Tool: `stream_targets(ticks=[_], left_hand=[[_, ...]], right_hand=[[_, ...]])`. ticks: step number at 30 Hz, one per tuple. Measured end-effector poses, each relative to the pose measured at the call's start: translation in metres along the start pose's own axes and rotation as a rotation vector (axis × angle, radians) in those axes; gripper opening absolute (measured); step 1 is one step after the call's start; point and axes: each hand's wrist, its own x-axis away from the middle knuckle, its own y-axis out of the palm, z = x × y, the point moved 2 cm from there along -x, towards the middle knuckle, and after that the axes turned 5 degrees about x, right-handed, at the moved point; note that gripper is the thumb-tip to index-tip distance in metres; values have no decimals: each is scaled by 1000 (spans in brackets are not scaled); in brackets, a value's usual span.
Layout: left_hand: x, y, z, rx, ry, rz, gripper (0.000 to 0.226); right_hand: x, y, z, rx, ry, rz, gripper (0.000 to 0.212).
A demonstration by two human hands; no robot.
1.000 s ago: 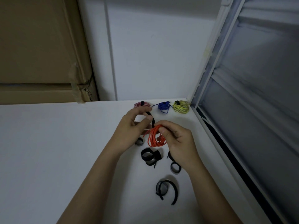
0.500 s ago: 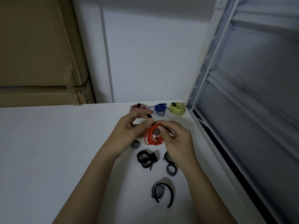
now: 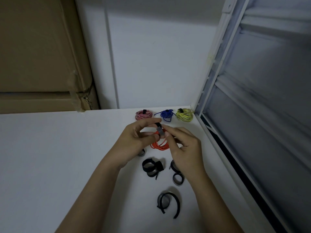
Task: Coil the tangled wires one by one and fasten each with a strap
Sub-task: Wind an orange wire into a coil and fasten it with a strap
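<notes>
Head view. The left hand [image 3: 134,140] and right hand [image 3: 183,148] hold the orange wire coil [image 3: 159,145] above the white surface [image 3: 50,165]. A black strap [image 3: 159,130] now crosses the top of the coil; half a second earlier it was still loose beside the left fingers. Each hand's grip is clamped: the left pinches strap and coil, and the right pinches the strap's free end. Judged from this, fastening of the fourth coil is nearly complete. The pink coil [image 3: 143,114], blue coil [image 3: 166,114] and yellow coil [image 3: 184,114] lie strapped at the far edge. Spare straps [image 3: 152,167] lie near the wrists.
</notes>
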Motion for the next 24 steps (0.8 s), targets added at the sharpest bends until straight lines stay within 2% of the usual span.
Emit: stream_targets(ticks=[4,9,13,20,24], left_hand=[[0,-2,1,-46,1,26,43],[1,4,1,-117,12,2,43],[1,7,5,-109,41,-45,42],[0,8,5,-98,59,-70,46],[-2,2,1,-84,48,-44,50]], right_hand=[[0,-1,-1,-11,-75,-51,26],[0,2,0,-172,126,7,14],[-1,1,-1,-303,217,6,19],[0,-2,0,-79,17,1,18],[-2,-3,2,-48,-27,-109,26]])
